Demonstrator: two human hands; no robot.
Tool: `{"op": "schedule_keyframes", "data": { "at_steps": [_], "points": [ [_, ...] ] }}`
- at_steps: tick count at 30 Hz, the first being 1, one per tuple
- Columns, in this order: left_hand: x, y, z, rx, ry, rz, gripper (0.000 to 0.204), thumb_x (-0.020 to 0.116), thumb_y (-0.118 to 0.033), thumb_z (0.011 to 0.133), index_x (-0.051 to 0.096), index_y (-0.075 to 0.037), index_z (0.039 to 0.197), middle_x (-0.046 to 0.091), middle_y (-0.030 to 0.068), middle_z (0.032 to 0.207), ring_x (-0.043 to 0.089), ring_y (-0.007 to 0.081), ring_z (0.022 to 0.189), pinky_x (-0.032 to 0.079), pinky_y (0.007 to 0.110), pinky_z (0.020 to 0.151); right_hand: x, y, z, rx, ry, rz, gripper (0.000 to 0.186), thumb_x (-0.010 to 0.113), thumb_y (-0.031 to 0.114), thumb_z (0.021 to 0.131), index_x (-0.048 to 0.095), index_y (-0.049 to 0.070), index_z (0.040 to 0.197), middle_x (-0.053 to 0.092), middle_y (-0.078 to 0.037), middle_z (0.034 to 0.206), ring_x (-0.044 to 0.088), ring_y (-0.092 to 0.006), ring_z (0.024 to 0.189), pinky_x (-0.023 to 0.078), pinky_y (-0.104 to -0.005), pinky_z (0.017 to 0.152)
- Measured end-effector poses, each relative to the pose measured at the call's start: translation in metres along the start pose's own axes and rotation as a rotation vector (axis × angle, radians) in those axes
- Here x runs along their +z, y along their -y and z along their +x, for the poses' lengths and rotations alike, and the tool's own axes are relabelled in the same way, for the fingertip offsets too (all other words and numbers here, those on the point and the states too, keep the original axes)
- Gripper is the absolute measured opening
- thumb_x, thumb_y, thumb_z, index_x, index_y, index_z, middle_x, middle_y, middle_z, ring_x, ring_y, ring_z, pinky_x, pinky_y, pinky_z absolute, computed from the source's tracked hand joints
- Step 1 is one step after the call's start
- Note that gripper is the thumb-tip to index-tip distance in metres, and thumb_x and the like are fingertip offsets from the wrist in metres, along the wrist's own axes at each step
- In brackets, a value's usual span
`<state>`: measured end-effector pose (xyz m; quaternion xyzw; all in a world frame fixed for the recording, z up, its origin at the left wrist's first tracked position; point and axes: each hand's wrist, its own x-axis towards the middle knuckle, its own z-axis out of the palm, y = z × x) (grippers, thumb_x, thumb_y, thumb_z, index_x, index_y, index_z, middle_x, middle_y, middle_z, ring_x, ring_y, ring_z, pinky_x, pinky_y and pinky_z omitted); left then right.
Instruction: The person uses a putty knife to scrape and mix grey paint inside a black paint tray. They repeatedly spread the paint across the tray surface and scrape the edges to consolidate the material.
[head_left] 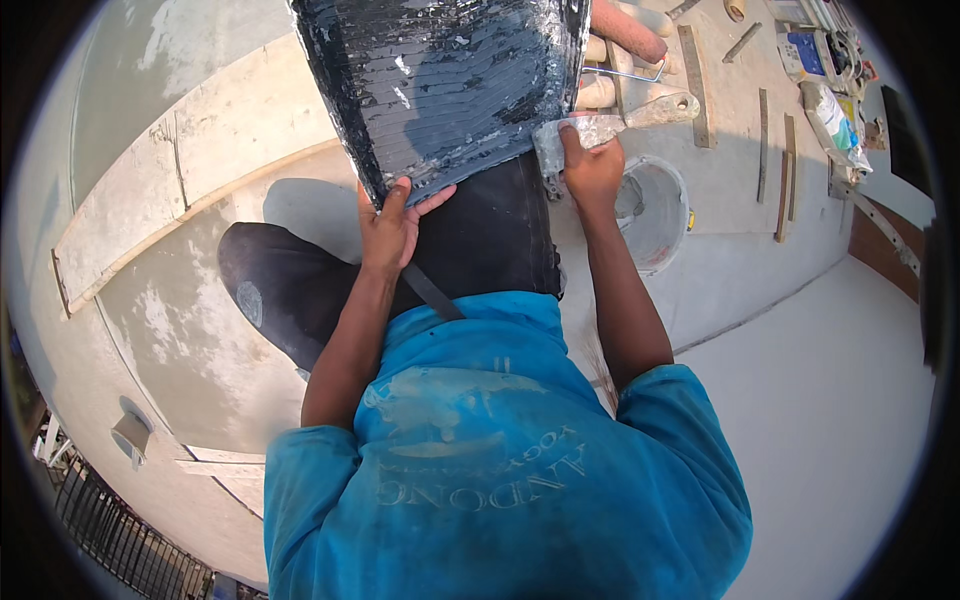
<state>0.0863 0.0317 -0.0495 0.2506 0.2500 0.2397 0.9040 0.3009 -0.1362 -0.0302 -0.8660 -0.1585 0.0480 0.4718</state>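
A black ridged paint tray (440,90), smeared with grey-white paint, lies tilted over my lap at the top of the view. My left hand (385,228) grips its near left corner, thumb on top. At the tray's near right corner, my right hand (595,170) is closed around the head of a paint-caked flat paintbrush (655,110). The brush's pale handle, with a hole in its end, points away to the right. The brush head sits against the tray's edge, and my fingers partly hide it.
A whitish bucket (660,250) stands right of my right hand. Beyond the tray lie a paint roller (630,32) and wood strips (764,145). Bags (835,125) lie far right. A long pale board (225,150) crosses the left; a dark railing (110,525) is lower left.
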Motion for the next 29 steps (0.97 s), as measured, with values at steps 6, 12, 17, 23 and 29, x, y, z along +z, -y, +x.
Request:
{"op": "schedule_keyframes", "data": {
  "at_steps": [6, 12, 17, 23, 29],
  "points": [
    [-0.003, 0.012, -0.008, 0.067, -0.096, 0.088, 0.041, 0.052, -0.006, 0.102, 0.041, 0.000, 0.141, 0.054, 0.0198, 0.136, 0.062, 0.0343, 0.118, 0.057, 0.056, 0.097, 0.008, 0.000, 0.002, 0.164, 0.019, 0.044, 0.019, 0.072, 0.010, 0.087, 0.065, -0.001, 0.100, 0.066, -0.008, 0.076, 0.060, -0.0144, 0.051, 0.047, -0.0301, 0.039],
    [0.002, 0.017, -0.017, 0.078, -0.129, 0.143, 0.040, 0.051, -0.007, 0.103, 0.040, 0.000, 0.141, 0.053, 0.0183, 0.136, 0.062, 0.0334, 0.118, 0.056, 0.055, 0.097, 0.007, 0.015, 0.005, 0.135, 0.109, 0.023, 0.016, 0.071, 0.007, 0.087, 0.065, -0.002, 0.099, 0.067, -0.009, 0.075, 0.061, -0.0155, 0.050, 0.048, -0.0301, 0.040],
    [0.000, 0.023, -0.019, 0.082, -0.151, 0.151, 0.038, 0.048, -0.006, 0.104, 0.040, -0.001, 0.141, 0.053, 0.0179, 0.135, 0.062, 0.0334, 0.118, 0.056, 0.054, 0.099, 0.009, 0.009, 0.013, 0.181, 0.088, -0.008, 0.013, 0.070, 0.006, 0.086, 0.066, -0.003, 0.094, 0.068, -0.010, 0.074, 0.064, -0.0171, 0.051, 0.049, -0.0320, 0.041],
    [-0.001, 0.024, -0.019, 0.079, -0.161, 0.167, 0.038, 0.047, -0.004, 0.104, 0.039, -0.001, 0.141, 0.053, 0.0178, 0.135, 0.061, 0.0328, 0.119, 0.056, 0.054, 0.099, 0.017, 0.033, 0.009, 0.166, 0.122, -0.261, 0.023, 0.072, 0.016, 0.080, 0.069, -0.003, 0.094, 0.072, -0.019, 0.083, 0.072, -0.0348, 0.079, 0.054, -0.0458, 0.075],
    [-0.008, 0.028, -0.017, 0.054, -0.167, 0.145, 0.045, 0.046, -0.002, 0.104, 0.032, -0.008, 0.146, 0.048, 0.0171, 0.140, 0.059, 0.0311, 0.122, 0.060, 0.052, 0.093, 0.022, 0.035, 0.002, 0.244, 0.132, 0.000, 0.018, 0.070, 0.013, 0.087, 0.070, -0.001, 0.098, 0.070, -0.014, 0.072, 0.065, -0.0201, 0.052, 0.051, -0.0346, 0.044]
  ]
}}
